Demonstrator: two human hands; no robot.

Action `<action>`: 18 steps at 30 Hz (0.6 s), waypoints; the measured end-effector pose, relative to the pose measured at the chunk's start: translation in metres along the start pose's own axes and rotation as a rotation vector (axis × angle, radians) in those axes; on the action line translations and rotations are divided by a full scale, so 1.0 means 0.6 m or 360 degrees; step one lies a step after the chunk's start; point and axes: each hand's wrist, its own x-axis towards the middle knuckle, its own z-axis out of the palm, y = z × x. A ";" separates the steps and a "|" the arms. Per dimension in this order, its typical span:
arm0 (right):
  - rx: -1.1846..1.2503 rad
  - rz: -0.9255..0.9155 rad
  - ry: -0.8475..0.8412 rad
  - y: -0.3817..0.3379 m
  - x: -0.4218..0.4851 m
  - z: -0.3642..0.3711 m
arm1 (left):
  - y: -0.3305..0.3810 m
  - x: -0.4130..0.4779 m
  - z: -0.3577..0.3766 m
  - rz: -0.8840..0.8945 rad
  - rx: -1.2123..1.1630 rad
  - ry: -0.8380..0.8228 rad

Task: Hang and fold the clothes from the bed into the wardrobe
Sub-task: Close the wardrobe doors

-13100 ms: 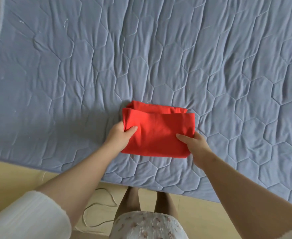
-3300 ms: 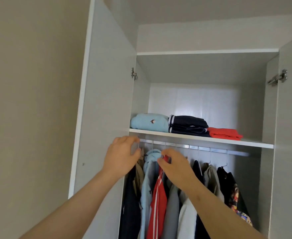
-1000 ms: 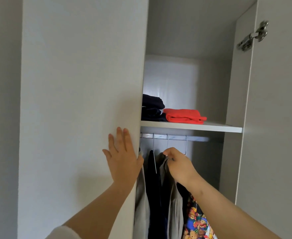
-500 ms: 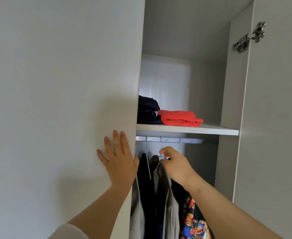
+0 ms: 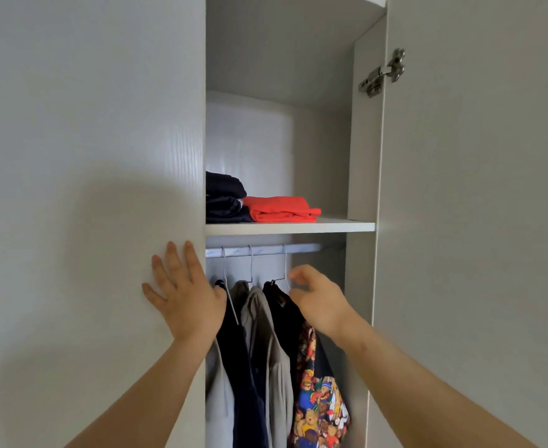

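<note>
The left door [image 5: 88, 156] filled nearly half the view, a plain pale panel swung well across the opening, and the right door [image 5: 476, 221] stood open on the other side. Between them showed a narrow slice of the wardrobe [image 5: 250, 140].

Down below, three garments hung side by side: a navy garment [image 5: 243, 367], a beige jacket [image 5: 272, 350] touching it, and a black garment with a teddy-bear print [image 5: 321, 399] on the far right.

Up on the shelf [image 5: 331, 226], the folded red garment [image 5: 282, 208] lay flat, pressed against a stack of folded navy clothes [image 5: 224, 198] to its left.

The left hand [image 5: 185, 295] lay flat on the left door at its inner edge, fingers straight and spread, gripping nothing.

The right hand [image 5: 318, 299] reached in just under the rail [image 5: 301, 248], fingers curled and blurred right beside the neck of the rightmost wire hanger [image 5: 284, 270]; whether they pinched it could not be told.

High on the right door sat a metal hinge [image 5: 382, 74].
</note>
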 end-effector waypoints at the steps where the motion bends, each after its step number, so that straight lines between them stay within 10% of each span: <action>1: -0.0031 -0.0007 0.0018 0.003 -0.009 -0.009 | 0.014 -0.011 -0.007 0.0038 -0.0067 -0.0032; 18: -0.0301 -0.0102 0.1083 0.085 -0.253 -0.392 | 0.448 -0.282 -0.135 0.0654 -0.1608 -0.0323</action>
